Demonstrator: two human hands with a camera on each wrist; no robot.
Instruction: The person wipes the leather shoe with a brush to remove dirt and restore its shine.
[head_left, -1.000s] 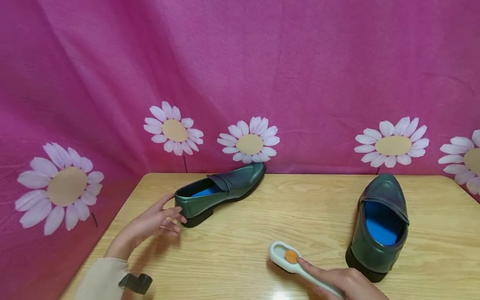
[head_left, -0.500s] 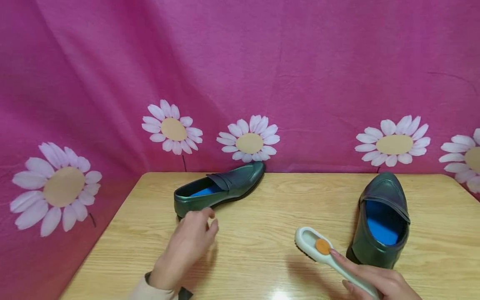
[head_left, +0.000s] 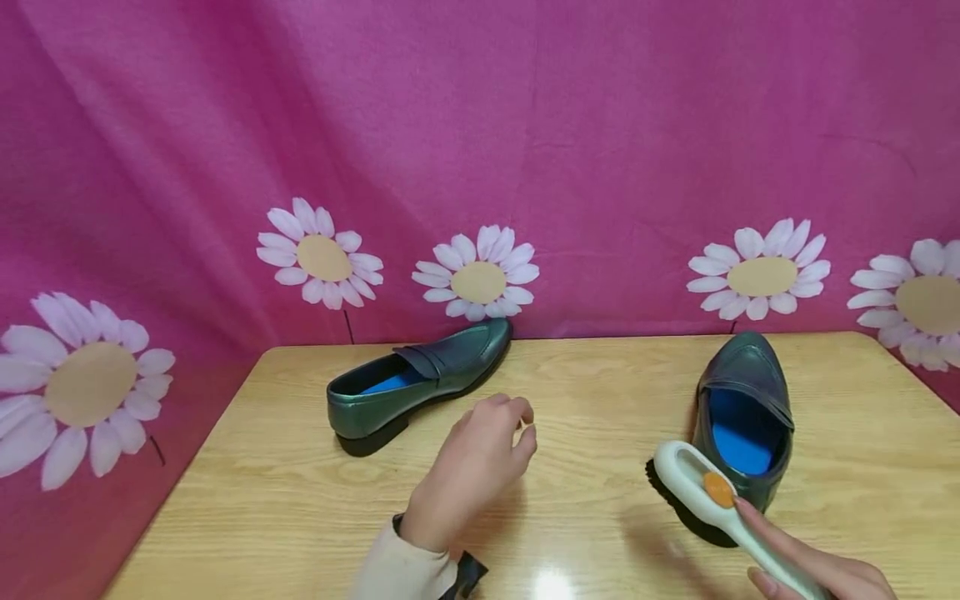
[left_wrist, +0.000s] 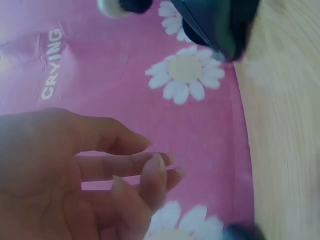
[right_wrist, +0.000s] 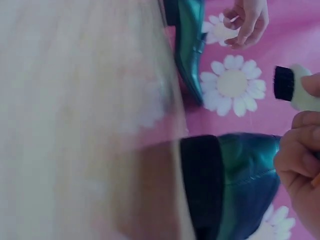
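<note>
My right hand point(head_left: 832, 567) grips a pale shoe brush point(head_left: 686, 479) by its handle, a finger on the orange button point(head_left: 719, 490). The brush's dark bristles face down in the air, in front of the right green loafer point(head_left: 750, 367) and partly hiding its heel. In the right wrist view, the fingers are curled round the brush point(right_wrist: 302, 92) above that loafer point(right_wrist: 245, 185). My left hand point(head_left: 472, 467) hovers over the table with loosely bent fingers and nothing in them, also in the left wrist view. The left green loafer point(head_left: 420, 383) lies beyond it, toe pointing back right.
Both shoes stand on a light wooden table point(head_left: 600, 400), blue insoles showing. A pink cloth point(head_left: 615, 167) printed with white daisies hangs along the back and left of the table.
My left hand has left the left loafer's heel and moved right over the table. The brush in my right hand has risen and moved right towards the other loafer. The view has shifted slightly.
</note>
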